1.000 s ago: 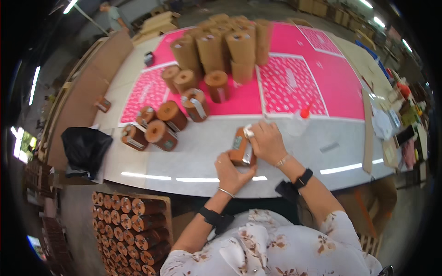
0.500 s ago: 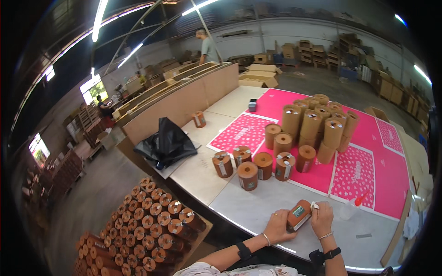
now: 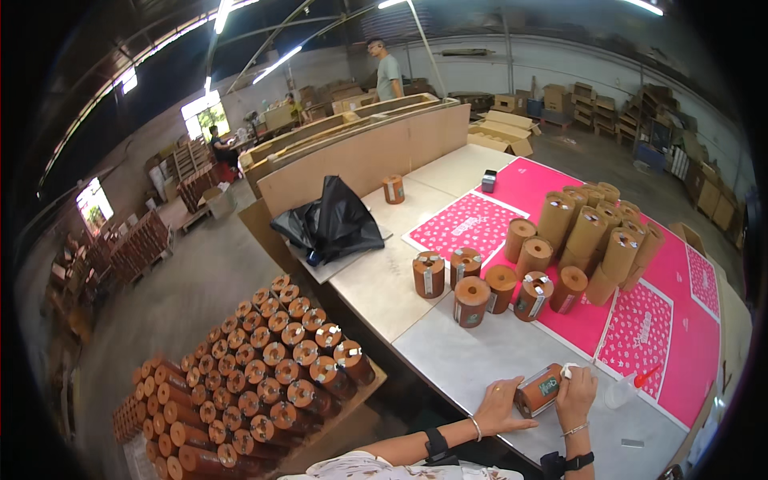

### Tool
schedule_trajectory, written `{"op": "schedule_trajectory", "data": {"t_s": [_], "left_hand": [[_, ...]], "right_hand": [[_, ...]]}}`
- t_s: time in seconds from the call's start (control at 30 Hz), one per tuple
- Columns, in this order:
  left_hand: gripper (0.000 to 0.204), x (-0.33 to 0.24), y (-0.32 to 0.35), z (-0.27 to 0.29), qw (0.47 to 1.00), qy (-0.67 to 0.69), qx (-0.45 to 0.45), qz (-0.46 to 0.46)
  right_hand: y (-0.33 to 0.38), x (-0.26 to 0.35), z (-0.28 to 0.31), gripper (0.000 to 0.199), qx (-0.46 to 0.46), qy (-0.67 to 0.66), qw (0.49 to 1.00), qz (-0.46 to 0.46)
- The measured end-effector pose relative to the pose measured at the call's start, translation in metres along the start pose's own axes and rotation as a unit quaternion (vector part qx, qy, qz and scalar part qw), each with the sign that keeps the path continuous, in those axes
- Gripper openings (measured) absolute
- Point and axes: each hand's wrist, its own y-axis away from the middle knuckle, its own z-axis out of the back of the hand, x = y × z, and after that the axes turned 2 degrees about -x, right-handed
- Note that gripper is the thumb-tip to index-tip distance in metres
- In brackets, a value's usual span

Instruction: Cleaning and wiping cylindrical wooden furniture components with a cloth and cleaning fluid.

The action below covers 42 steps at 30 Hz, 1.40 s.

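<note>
A reddish-brown cylinder [image 3: 540, 389] with a green-and-white printed patch lies tilted over the grey tabletop near the front edge. My left hand [image 3: 498, 408] grips its left end, fingers and thumb around it. At the other end my right hand [image 3: 578, 398] is closed on a small white wad of cloth or paper [image 3: 569, 370], pressed close to the cylinder's upper edge. Beyond my hands stand several similar brown cylinders [image 3: 472, 302] with holes in their tops, some with pale strips on them. To the right is a clear squeeze bottle [image 3: 619, 394] with a red tip.
Taller tan tubes [image 3: 555, 220] stand grouped on pink printed sheets [image 3: 552, 184]. A black plastic bag [image 3: 332, 220] lies at the table's left edge. Many brown cylinders [image 3: 256, 372] are stacked low on the left. A small metal strip [image 3: 632, 443] lies at right. A person [image 3: 389, 74] stands beyond the wooden partition.
The view has swung left, so the scene sits further right. My right hand and the white wad have shifted slightly over the cylinder's end; my left hand keeps its grip.
</note>
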Motion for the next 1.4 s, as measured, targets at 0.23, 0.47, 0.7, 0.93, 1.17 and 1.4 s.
{"op": "schedule_trajectory", "data": {"t_s": [0.23,0.47,0.7,0.93,1.17,1.4], "left_hand": [[0.086,0.020,-0.004,-0.011,0.999,-0.018,-0.001,-0.049],[0.088,0.036,-0.003,-0.026,0.998,-0.020,-0.010,-0.063],[0.085,0.011,0.005,-0.015,0.995,-0.020,-0.015,-0.093],[0.082,0.007,0.000,-0.009,0.989,-0.034,0.022,-0.142],[0.086,0.018,-0.020,0.018,0.991,0.002,0.064,-0.116],[0.083,0.001,-0.016,0.003,0.991,0.003,0.064,-0.114]], "right_hand": [[0.018,0.039,0.007,0.014,0.037,-0.065,0.993,0.087],[0.010,0.057,0.014,0.015,0.040,-0.048,0.985,0.162],[0.008,-0.001,0.012,0.018,0.089,0.013,0.994,0.059],[0.016,-0.010,0.010,0.011,0.075,0.047,0.996,0.011],[0.009,0.026,0.012,0.017,0.053,0.040,0.998,0.019],[0.005,0.019,0.028,0.010,0.020,0.039,0.999,0.023]]}}
